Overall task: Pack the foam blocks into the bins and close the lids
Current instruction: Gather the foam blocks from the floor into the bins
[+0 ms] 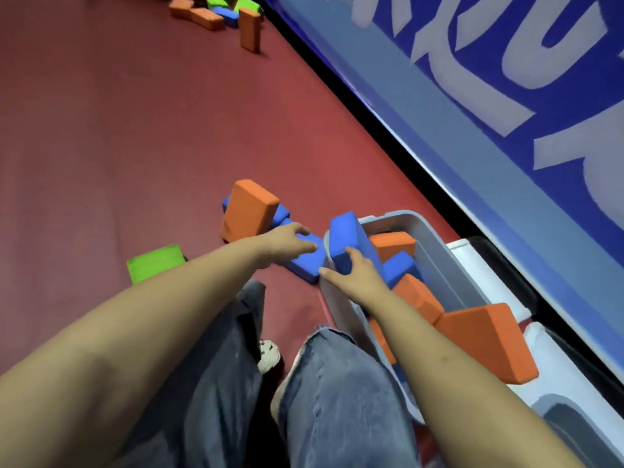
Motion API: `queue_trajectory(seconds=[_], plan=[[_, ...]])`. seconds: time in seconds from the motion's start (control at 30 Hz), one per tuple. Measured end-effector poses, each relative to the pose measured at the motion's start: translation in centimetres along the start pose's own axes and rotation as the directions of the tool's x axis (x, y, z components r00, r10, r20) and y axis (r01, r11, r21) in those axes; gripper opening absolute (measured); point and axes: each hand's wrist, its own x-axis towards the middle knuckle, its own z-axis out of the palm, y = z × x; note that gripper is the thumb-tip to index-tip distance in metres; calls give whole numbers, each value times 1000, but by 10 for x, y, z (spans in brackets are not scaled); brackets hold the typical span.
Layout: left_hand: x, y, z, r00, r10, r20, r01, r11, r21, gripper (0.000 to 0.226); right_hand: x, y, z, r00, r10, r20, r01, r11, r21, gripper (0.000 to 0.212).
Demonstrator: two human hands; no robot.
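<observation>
A grey bin [435,261] stands on the red floor by the blue wall, holding several orange and blue foam blocks. My right hand [354,271] grips a blue block [344,234] that stands over the bin's near corner. My left hand [290,241] reaches onto a flat blue block [305,261] on the floor just left of the bin, fingers laid over its top. Behind that hand an orange block [248,211] stands upright against more blue blocks. A large orange block [486,339] juts out of the bin's right side.
A green block [155,263] lies on the floor to the left. A pile of orange, green and blue blocks [219,13] sits far off along the wall. A blue banner with white lettering [506,96] runs along the right. My legs and a shoe [268,354] are below.
</observation>
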Motion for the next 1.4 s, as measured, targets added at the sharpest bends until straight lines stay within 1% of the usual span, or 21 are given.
queue_trajectory(seconds=[0.1, 0.17, 0.23, 0.33, 0.4, 0.57, 0.6, 0.67, 0.73, 0.8, 0.87, 0.93, 0.97, 1.0, 1.03, 1.07, 1.1, 1.17, 1.23, 1.3, 1.4], plan=[[16, -39, -33, 994, -103, -32, 99, 989, -107, 40, 25, -35, 32, 996, -49, 78, 45, 997, 61, 83], [29, -69, -49, 986, -163, -37, 153, 970, -189, 26, 41, -47, 55, 991, -34, 130, 23, 996, 88, 82], [43, -102, -60, 970, -242, -38, 222, 935, -276, 21, 57, -52, 77, 983, -2, 185, -18, 994, 108, 83], [66, -152, -65, 921, -386, -55, 329, 844, -424, 14, 86, -51, 109, 965, 48, 258, -79, 991, 111, 83], [80, -183, -65, 886, -457, -77, 359, 783, -507, 8, 110, -50, 131, 955, 73, 286, -109, 988, 109, 84], [108, -264, -65, 787, -588, -187, 399, 717, -572, 13, 166, -44, 197, 920, 139, 367, -176, 982, 71, 81], [111, -282, -64, 753, -627, -200, 414, 687, -597, 12, 174, -42, 212, 909, 144, 390, -189, 979, 80, 80], [111, -319, -63, 642, -727, -243, 446, 612, -653, 8, 186, -39, 245, 884, 151, 442, -214, 972, 96, 78], [106, -351, -62, 480, -804, -352, 471, 574, -669, 31, 191, -37, 279, 858, 147, 493, -234, 965, 118, 77], [100, -381, -65, 318, -819, -477, 524, 571, -632, 49, 191, -31, 309, 825, 138, 548, -261, 953, 153, 77], [95, -405, -64, 220, -814, -538, 557, 557, -616, 59, 187, -23, 329, 786, 136, 603, -295, 940, 173, 80], [94, -423, -60, 176, -848, -499, 558, 504, -659, 68, 183, -16, 338, 760, 152, 632, -336, 924, 182, 89], [94, -430, -55, 185, -880, -437, 525, 464, -713, 68, 181, -13, 339, 756, 169, 632, -349, 921, 172, 98], [94, -432, -50, 222, -912, -346, 481, 411, -774, 61, 181, -10, 339, 757, 183, 627, -355, 921, 160, 108], [94, -434, -45, 280, -931, -235, 441, 342, -830, 49, 181, -7, 340, 757, 189, 625, -357, 921, 154, 115], [94, -434, -41, 333, -934, -131, 415, 270, -869, 35, 181, -3, 340, 757, 190, 626, -356, 922, 151, 117], [94, -434, -38, 365, -929, -69, 392, 221, -893, 27, 181, -2, 339, 756, 188, 628, -358, 921, 155, 115], [94, -434, -35, 391, -920, -26, 349, 174, -921, 25, 182, 1, 338, 758, 180, 627, -363, 915, 176, 100], [96, -434, -33, 404, -914, -28, 319, 169, -933, 24, 182, 5, 339, 757, 176, 629, -371, 908, 193, 89], [99, -432, -30, 428, -903, -26, 308, 174, -935, 22, 181, 9, 342, 754, 176, 633, -377, 905, 198, 87], [108, -425, -23, 484, -874, -49, 235, 184, -954, 14, 178, 12, 344, 747, 183, 639, -384, 904, 190, 84]])
